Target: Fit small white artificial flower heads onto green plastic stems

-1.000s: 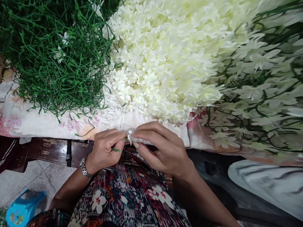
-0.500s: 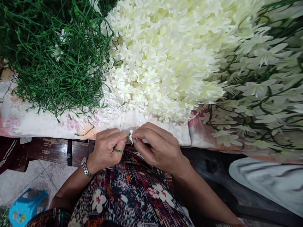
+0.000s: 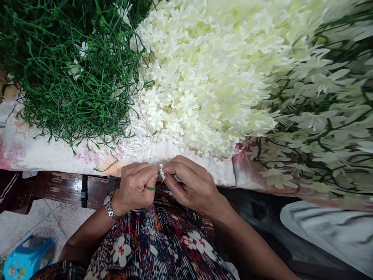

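Note:
My left hand is closed on a green plastic stem, whose end sticks out below the fingers. Between my two hands sits a small white artificial flower, pinched by the thumb and forefinger of my right hand. The fingertips of both hands almost meet at the flower, which partly hides behind them. Just beyond are a pile of green plastic stems, a heap of cream-white flower petals and thin white stamen threads.
Finished-looking white flowers on green stems lie at the right. A floral cloth covers the table edge. A blue stool stands on the floor at lower left, and a pale rounded object is at lower right.
Both hands stay together at the small flower, with only slight finger shifts. The whole view has moved a little.

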`<act>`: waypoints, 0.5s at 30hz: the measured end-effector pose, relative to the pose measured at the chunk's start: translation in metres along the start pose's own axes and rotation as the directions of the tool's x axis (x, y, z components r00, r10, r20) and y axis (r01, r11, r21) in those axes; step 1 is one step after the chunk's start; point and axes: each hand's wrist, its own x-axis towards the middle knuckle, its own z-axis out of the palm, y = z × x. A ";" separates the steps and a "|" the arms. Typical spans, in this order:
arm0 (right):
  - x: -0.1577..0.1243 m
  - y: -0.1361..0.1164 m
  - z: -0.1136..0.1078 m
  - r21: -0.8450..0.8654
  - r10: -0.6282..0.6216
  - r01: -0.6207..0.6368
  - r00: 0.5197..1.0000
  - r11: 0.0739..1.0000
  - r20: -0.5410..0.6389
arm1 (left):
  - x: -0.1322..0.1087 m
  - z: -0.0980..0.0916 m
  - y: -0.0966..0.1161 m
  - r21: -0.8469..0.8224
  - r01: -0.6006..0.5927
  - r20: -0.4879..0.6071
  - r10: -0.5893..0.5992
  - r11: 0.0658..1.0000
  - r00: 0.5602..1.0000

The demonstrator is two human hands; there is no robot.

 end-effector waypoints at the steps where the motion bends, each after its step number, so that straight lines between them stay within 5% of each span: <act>1: 0.000 0.000 0.000 0.010 0.003 -0.003 1.000 1.000 0.000 | 0.000 0.000 0.000 -0.004 0.003 0.002 -0.003 1.000 1.000; 12: -0.009 -0.008 -0.012 -0.006 -0.033 0.033 0.999 0.999 0.029 | -0.001 -0.016 0.007 -0.295 0.197 0.016 -0.202 0.935 0.979; 15: -0.005 0.002 -0.024 -0.177 -0.048 0.035 0.996 0.984 -0.070 | 0.001 -0.020 0.007 -0.353 0.234 -0.010 -0.254 0.906 0.967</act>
